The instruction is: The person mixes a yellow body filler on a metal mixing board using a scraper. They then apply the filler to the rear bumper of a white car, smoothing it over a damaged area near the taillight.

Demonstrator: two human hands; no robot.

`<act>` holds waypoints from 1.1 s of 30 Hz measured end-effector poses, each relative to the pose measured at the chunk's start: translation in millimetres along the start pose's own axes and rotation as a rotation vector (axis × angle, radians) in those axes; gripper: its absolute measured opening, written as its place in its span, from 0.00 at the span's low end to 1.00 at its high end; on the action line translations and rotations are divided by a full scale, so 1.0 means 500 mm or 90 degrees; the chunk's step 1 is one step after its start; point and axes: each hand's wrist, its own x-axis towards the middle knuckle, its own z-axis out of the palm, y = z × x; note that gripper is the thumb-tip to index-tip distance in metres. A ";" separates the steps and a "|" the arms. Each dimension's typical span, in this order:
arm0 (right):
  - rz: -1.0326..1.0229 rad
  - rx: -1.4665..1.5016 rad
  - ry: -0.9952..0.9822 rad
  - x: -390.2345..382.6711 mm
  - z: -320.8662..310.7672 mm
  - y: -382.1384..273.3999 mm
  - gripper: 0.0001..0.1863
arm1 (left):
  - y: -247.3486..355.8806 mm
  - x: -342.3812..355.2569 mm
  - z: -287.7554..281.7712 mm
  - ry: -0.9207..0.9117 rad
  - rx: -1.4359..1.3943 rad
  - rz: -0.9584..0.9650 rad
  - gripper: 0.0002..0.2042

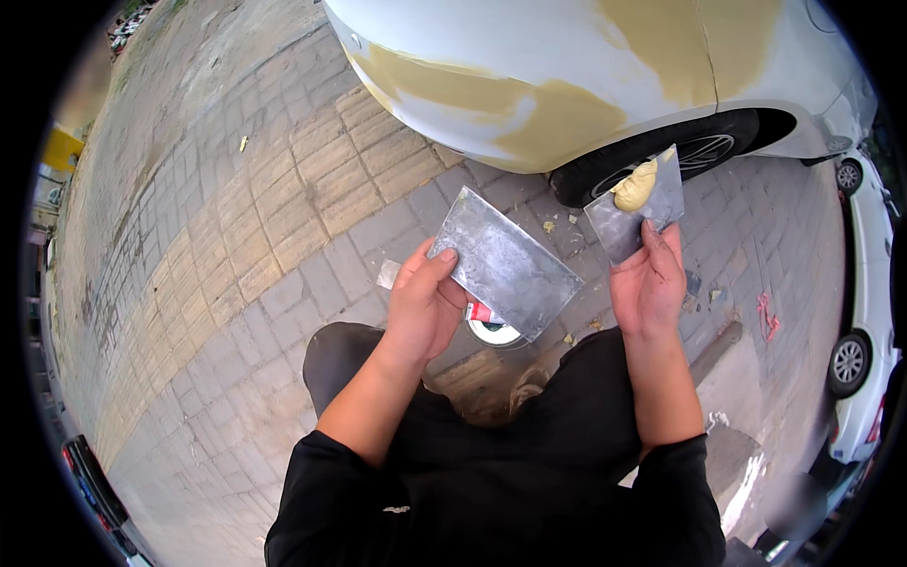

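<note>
My left hand (421,304) grips a large rectangular grey metal plate (505,265) by its near left corner, thumb on top and the fingers beneath. The plate's face looks scuffed, with no lump on it. In my right hand (652,283) is a smaller grey metal putty spreader (619,232), pinched at its near edge. A lump of yellow putty (635,186) sits on the spreader's face, and a dab shows at its far corner. Beyond both hands is a white car body (453,38) with smoothed tan-yellow putty patches (567,123) above the wheel (699,156).
A round tin (494,333) with a white and red side stands between my knees, partly hidden by the plate. Paving bricks (274,208) cover the ground, with putty crumbs scattered about. A pink scrap (768,317) lies at right. Another white car (864,312) is parked farther right.
</note>
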 end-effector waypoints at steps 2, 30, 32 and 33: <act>-0.017 -0.054 -0.035 -0.017 0.024 0.001 0.23 | 0.005 -0.002 0.013 -0.012 -0.088 -0.016 0.18; 0.048 -0.295 -0.115 -0.064 -0.018 0.091 0.19 | -0.020 -0.044 0.050 -0.075 -0.158 -0.114 0.17; 0.039 -0.259 -0.134 -0.074 0.007 0.089 0.19 | -0.028 -0.041 0.052 -0.045 -0.148 -0.103 0.17; 0.035 -0.240 -0.143 -0.079 0.015 0.089 0.19 | -0.032 -0.039 0.049 -0.034 -0.151 -0.097 0.16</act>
